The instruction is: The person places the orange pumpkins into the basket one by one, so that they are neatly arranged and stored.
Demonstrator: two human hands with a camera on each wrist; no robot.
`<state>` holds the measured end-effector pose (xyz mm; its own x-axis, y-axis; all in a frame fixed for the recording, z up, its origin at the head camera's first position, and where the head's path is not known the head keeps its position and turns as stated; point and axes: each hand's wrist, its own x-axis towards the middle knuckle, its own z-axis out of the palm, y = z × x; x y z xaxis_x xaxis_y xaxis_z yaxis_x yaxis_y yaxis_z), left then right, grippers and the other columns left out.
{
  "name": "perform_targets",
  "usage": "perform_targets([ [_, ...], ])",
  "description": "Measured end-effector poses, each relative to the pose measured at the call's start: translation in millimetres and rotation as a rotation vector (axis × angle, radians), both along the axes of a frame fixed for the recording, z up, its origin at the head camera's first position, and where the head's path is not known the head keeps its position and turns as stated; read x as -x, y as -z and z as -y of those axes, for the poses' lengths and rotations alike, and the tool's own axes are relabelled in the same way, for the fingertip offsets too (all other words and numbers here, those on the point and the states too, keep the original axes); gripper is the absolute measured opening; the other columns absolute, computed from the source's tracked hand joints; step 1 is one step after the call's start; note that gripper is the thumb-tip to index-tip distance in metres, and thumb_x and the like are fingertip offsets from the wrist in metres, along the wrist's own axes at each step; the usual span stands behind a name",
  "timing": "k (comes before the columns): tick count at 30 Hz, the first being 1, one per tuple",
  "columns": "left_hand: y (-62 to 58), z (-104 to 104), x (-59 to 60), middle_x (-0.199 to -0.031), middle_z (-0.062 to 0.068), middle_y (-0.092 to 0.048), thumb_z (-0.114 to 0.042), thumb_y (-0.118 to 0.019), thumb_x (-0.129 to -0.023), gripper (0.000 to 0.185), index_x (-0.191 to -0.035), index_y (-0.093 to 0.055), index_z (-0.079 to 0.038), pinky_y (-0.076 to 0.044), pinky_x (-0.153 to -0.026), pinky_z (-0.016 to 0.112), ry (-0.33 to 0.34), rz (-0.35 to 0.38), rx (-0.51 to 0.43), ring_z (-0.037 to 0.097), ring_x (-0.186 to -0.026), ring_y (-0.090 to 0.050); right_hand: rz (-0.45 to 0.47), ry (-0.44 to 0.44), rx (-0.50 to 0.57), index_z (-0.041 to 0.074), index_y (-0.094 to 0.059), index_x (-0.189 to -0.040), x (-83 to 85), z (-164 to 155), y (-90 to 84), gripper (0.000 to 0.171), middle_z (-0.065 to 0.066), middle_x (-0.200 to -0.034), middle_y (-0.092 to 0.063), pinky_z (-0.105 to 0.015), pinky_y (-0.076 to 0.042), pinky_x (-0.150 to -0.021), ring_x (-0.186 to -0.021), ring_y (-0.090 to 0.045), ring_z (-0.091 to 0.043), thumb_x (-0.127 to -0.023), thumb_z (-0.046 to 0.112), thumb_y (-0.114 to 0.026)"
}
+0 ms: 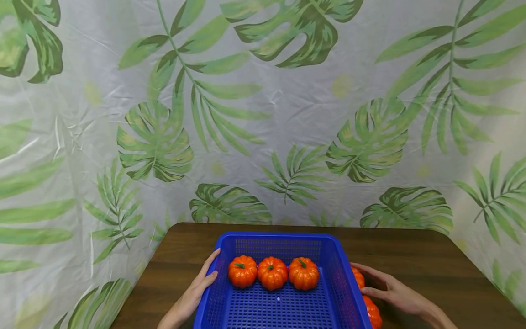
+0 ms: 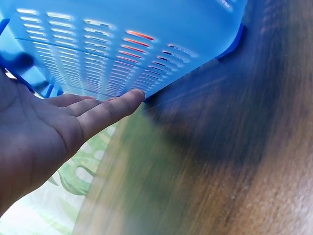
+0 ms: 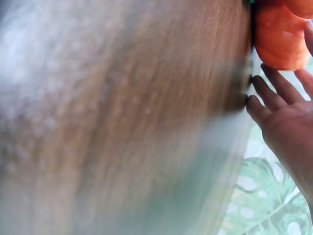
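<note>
Three small orange pumpkins with green stems, a left one [image 1: 243,273], a middle one [image 1: 271,275] and a right one [image 1: 303,275], sit in a row at the far end of a blue plastic basket [image 1: 279,235]. My left hand [image 1: 193,291] lies along the basket's left side, its fingers extended against the slotted wall [image 2: 142,29] in the left wrist view. Right of the basket, two more pumpkins, a far one [image 1: 359,277] and a near one [image 1: 373,314], are partly hidden by its wall. My right hand [image 1: 396,292] reaches to the far one, fingers spread and fingertips right at its surface.
The basket stands on a dark brown wooden table [image 1: 427,265], running out of the head view at the bottom. Behind the table hangs a pale curtain [image 1: 296,114] printed with green leaves.
</note>
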<state>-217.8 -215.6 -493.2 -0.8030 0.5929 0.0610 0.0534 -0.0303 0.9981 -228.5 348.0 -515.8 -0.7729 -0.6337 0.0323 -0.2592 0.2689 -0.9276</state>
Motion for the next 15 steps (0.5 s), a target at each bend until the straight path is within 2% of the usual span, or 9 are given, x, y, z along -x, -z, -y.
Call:
perform_targets([
  [6, -0.6, -0.4, -0.2, -0.171, 0.024, 0.009, -0.029, -0.021, -0.116, 0.060, -0.166, 0.013, -0.021, -0.052, -0.104, 0.039, 0.001, -0.001, 0.000, 0.038, -0.137, -0.048, -0.038, 0.006, 0.030, 0.005, -0.028, -0.163, 1.6, 1.9, 2.0, 0.059, 0.020, -0.160, -0.042, -0.010, -0.037, -0.109, -0.143, -0.037, 0.012, -0.108, 0.001, -0.048],
  [10, -0.4, -0.3, 0.3, -0.171, 0.025, 0.010, -0.028, -0.021, -0.116, 0.061, -0.166, 0.013, -0.021, -0.053, -0.104, 0.039, 0.004, -0.003, -0.004, 0.039, -0.137, -0.048, -0.017, 0.047, 0.013, 0.007, -0.029, -0.163, -0.4, 2.4, 1.2, 0.059, 0.023, -0.157, -0.044, -0.010, -0.038, -0.108, -0.140, -0.039, 0.013, -0.108, 0.003, -0.049],
  [15, 0.0, 0.3, 0.0, -0.171, 0.026, 0.009, -0.029, -0.021, -0.116, 0.061, -0.166, 0.013, -0.021, -0.053, -0.103, 0.038, -0.001, 0.004, 0.006, 0.037, -0.137, -0.048, -0.008, 0.066, 0.012, 0.003, -0.028, -0.163, -4.5, 3.0, -1.9, 0.058, 0.027, -0.152, -0.047, -0.010, -0.040, -0.105, -0.137, -0.041, 0.015, -0.109, 0.005, -0.049],
])
